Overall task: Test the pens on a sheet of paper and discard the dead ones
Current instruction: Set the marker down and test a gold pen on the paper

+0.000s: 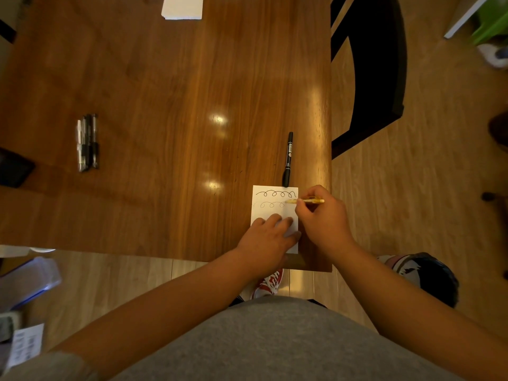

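A small white sheet of paper (270, 210) lies near the table's front right corner, with a dark looped line on top and a fainter looped line below it. My right hand (320, 215) grips a yellow pen (306, 201), its tip on the sheet at the right end of the fainter line. My left hand (268, 236) rests flat on the lower half of the sheet, fingers spread. A black marker (288, 159) lies capped just beyond the sheet's top edge. Several dark pens (88, 143) lie bunched together at the table's left.
The wooden table (165, 105) ends just right of the sheet. A black chair (379, 72) stands beyond that edge. A white pad (182, 6) sits at the far side, a dark flat object (13, 167) at the left edge. A clear plastic box (27, 281) is on the floor.
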### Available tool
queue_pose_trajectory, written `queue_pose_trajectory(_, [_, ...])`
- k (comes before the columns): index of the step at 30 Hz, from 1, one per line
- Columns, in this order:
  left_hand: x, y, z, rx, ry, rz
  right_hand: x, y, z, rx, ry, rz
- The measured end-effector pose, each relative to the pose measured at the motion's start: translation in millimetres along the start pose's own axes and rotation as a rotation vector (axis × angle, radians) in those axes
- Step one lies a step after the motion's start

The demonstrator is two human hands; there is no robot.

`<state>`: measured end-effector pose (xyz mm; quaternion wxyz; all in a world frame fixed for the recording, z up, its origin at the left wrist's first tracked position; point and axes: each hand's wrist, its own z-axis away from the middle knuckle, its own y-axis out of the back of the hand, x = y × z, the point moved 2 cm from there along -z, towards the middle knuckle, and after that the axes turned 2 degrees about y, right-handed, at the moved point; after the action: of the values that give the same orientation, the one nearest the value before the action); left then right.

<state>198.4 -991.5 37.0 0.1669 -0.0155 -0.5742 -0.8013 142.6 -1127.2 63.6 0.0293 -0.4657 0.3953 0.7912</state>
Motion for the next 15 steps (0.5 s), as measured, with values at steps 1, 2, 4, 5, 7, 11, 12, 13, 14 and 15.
queue_pose_trajectory(1, [0, 1, -1, -0.002, 0.003, 0.001, 1, 1, 0, 0.006, -0.003, 0.012])
queue_pose_trajectory(2, [0, 2, -1, -0.004, 0.004, -0.002, 3, 2, -1, 0.009, -0.006, 0.018])
queue_pose_trajectory(4, [1, 3, -1, -0.010, 0.006, -0.007, 6, 4, 0, 0.009, -0.011, 0.015])
queue_pose_trajectory(5, [1, 4, -1, -0.010, 0.008, -0.006, 7, 4, 0, 0.010, -0.012, 0.014])
queue_pose_trajectory(7, [1, 7, -2, -0.005, 0.013, 0.011, 8, 6, 2, 0.014, -0.009, 0.016])
queue_pose_trajectory(11, [1, 10, -4, 0.018, 0.022, 0.039, 10, 9, 4, 0.018, 0.005, 0.032])
queue_pose_trajectory(12, [1, 10, -4, 0.020, 0.019, 0.030, 11, 10, 4, 0.018, 0.005, 0.035])
queue_pose_trajectory(13, [1, 10, -5, 0.024, 0.017, 0.025, 11, 10, 5, 0.017, 0.003, 0.040])
queue_pose_trajectory(14, [1, 10, -5, 0.029, 0.017, 0.028, 12, 10, 6, 0.015, 0.002, 0.043])
queue_pose_trajectory(15, [2, 9, -5, 0.037, 0.017, 0.038, 12, 10, 6, 0.011, 0.005, 0.045])
